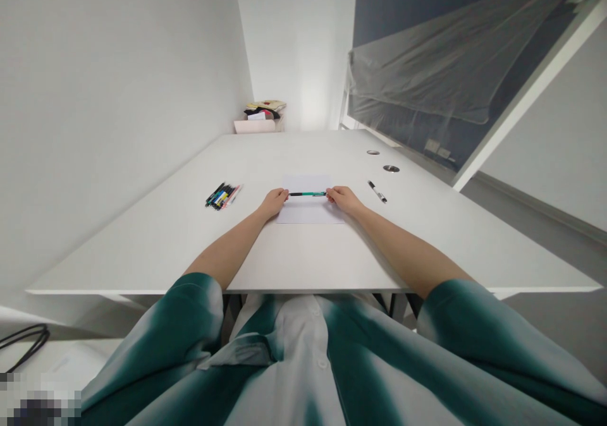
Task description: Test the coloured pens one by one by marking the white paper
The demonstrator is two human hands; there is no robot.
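A slim green and black pen (308, 193) lies level across the top of a white sheet of paper (309, 211). My left hand (274, 203) pinches the pen's left end, and my right hand (339, 200) holds its right end. Both hands rest just above the paper's upper side edges on the white table (303, 261). A bundle of several coloured pens (222, 196) lies left of my left hand. Right of my right hand lies a black and silver pen (377, 191).
Two round metal grommets (372, 152) (391, 169) are set in the tabletop at the right. A wall runs along the left side. A plastic-draped dark panel (450, 53) leans at the right, and a pink box with piled items (255, 122) stands beyond the far end.
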